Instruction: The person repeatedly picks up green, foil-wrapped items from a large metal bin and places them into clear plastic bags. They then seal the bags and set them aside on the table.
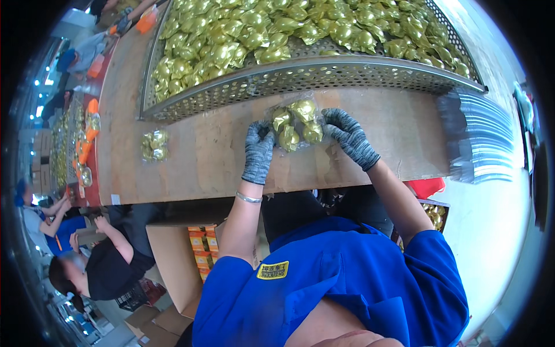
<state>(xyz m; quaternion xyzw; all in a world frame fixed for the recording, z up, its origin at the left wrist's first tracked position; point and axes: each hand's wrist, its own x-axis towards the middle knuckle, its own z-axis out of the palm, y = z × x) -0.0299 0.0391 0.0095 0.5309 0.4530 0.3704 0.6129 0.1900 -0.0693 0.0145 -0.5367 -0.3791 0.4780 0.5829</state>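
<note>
Between my gloved hands a clear plastic pack holds several round pieces in gold foil, above the wooden table. My left hand, in a grey knit glove, grips the pack's left edge with thumb and fingers. At the opposite edge, the thumb and fingers of my right hand pinch the plastic. Just beyond both hands stands the perforated metal wall of a large tray, heaped with gold-foil-wrapped balls. A similar filled pack lies on the table to the left.
A stack of clear plastic trays or sleeves lies at the table's right end. Below the table's left side is an open cardboard box with orange cartons. Other people work at the left, one in a black top. Orange packages line a red-edged table.
</note>
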